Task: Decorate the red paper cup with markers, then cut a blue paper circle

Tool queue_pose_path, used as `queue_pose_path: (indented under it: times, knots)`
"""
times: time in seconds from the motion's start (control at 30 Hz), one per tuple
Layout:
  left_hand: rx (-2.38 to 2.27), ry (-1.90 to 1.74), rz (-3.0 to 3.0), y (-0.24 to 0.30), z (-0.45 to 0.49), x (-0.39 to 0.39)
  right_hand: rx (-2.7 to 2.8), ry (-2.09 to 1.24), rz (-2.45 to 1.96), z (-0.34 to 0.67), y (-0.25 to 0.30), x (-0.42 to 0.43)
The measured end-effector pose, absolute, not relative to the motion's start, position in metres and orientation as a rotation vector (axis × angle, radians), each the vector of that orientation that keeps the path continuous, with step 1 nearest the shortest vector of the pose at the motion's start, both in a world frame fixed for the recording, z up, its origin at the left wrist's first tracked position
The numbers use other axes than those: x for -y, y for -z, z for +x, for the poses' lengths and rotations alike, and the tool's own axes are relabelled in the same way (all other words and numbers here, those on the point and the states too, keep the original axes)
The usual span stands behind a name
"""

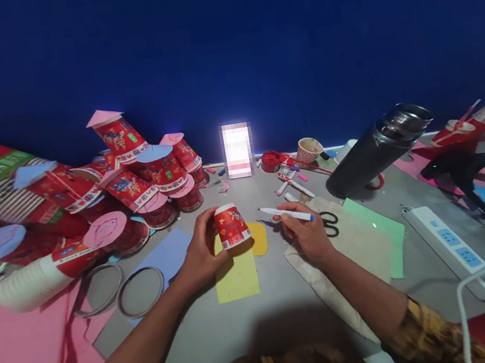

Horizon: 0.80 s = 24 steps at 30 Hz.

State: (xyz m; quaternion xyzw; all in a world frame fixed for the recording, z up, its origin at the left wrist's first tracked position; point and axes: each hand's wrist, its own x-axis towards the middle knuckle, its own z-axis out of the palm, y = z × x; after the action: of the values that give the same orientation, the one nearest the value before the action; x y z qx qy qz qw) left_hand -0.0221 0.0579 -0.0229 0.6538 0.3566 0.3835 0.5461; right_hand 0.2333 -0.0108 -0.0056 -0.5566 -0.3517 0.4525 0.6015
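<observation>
Here the left hand (201, 252) grips a red cup (231, 225) upended over yellow paper (236, 274); the right hand (303, 230) pinches a marker (287, 213); steadying the cup should keep marks clean.

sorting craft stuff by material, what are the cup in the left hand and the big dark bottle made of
Cup: looks like thin paper, printed red with a white rim, matte. Bottle: probably metal, with a dark matte body and a shiny, reflective silver top; plastic coating cannot be ruled out.
</observation>
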Motion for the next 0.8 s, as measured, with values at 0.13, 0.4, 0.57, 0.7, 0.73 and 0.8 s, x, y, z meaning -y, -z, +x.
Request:
queue_pose_path:
  times: [0.13,0.4,0.57,0.7,0.73,0.8]
  knots:
    - [-0.827,-0.924,1.618,0.022,-0.020,-0.058,0.785,-1.106,-1.222,0.234,0.008,0.008]
    - [-0.830,-0.946,1.860,0.018,-0.022,-0.057,0.792,-1.175,-1.147,0.235,0.018,0.004]
    - [-0.861,-0.928,1.888,0.019,-0.026,-0.058,0.794,-1.197,-1.143,0.235,0.018,0.006]
    - [-0.881,-0.922,1.918,0.020,-0.029,-0.057,0.808,-1.223,-1.138,0.233,0.017,0.008]
    - [-0.892,-0.919,1.941,0.020,-0.030,-0.057,0.815,-1.236,-1.136,0.232,0.017,0.008]
    - [-0.910,-0.922,1.975,0.022,-0.031,-0.057,0.825,-1.254,-1.140,0.232,0.018,0.008]
